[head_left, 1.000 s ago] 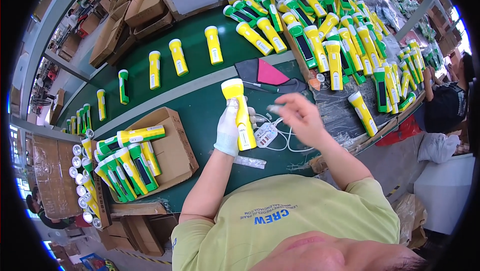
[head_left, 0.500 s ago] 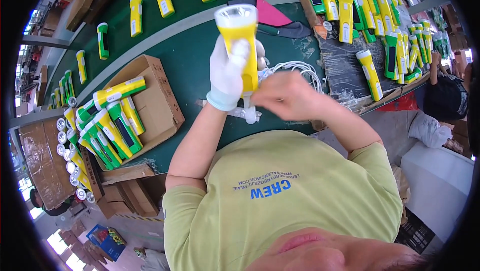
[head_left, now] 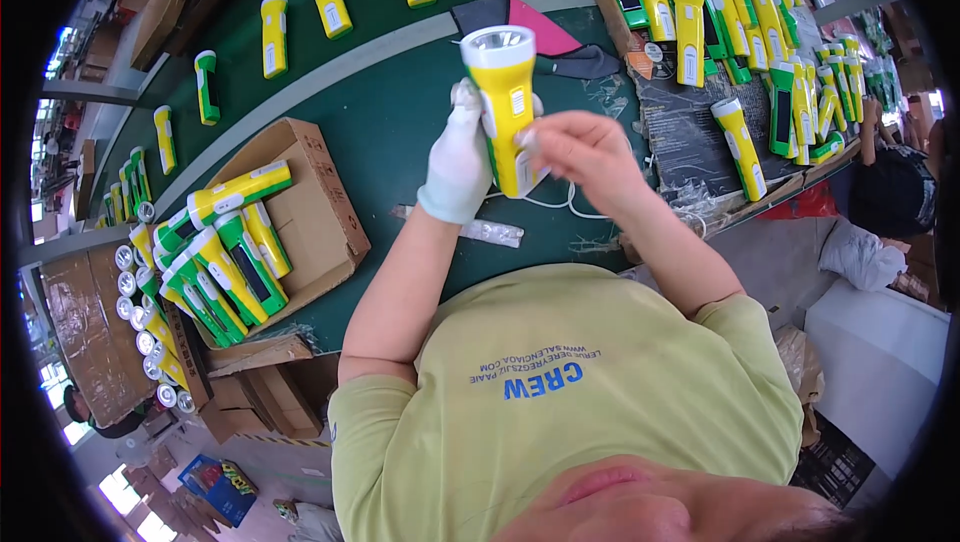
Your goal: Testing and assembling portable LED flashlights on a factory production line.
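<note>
My left hand [head_left: 458, 162], in a white glove, is wrapped round a yellow flashlight [head_left: 512, 107] with a white head. The flashlight stands upright over the bench, its lens end up and its switch side showing. My bare right hand [head_left: 585, 157] is closed in a pinch against the lower right side of the flashlight. What its fingertips hold, if anything, is too small to make out. Beneath the hands lies a white cable [head_left: 575, 204], partly hidden by my right hand. A clear plastic strip [head_left: 492, 233] lies on the green bench close to my left wrist.
On the left stands an open cardboard box [head_left: 325, 192] with several green and yellow flashlights. More flashlights stand along the far green belt [head_left: 235, 27]. A dense group [head_left: 745, 12] fills the right side, on dark cardboard [head_left: 685, 127]. A pink and grey cloth [head_left: 540, 30] lies beyond my hands.
The flashlight has moved slightly right and down, turning so its switch shows. My right hand has risen from below its base to its side. The translucent piece under the base is no longer seen.
</note>
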### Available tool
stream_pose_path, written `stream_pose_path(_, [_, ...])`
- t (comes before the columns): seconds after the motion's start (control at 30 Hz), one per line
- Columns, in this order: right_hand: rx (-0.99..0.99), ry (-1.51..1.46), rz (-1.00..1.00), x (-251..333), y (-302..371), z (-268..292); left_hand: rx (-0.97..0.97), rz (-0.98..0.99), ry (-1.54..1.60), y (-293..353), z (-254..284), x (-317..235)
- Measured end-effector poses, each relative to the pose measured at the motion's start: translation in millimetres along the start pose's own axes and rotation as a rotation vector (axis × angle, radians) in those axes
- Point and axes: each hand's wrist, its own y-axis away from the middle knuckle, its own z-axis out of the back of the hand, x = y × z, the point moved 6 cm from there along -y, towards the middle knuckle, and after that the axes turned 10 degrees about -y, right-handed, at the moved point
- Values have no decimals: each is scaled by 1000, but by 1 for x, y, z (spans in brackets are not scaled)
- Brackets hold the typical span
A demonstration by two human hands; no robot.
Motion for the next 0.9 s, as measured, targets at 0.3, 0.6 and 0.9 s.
stream_pose_path(0.3, [5,433,307,55,-3,-18,-32,214,188,18,5,12])
stream_pose_path(0.6, [87,924,662,79,13,-51,-179,-268,-434,38,-8,-24])
stream_pose_path(0.9, [-75,759,424,60,18,6,-221,-53,-245,36,19,-9])
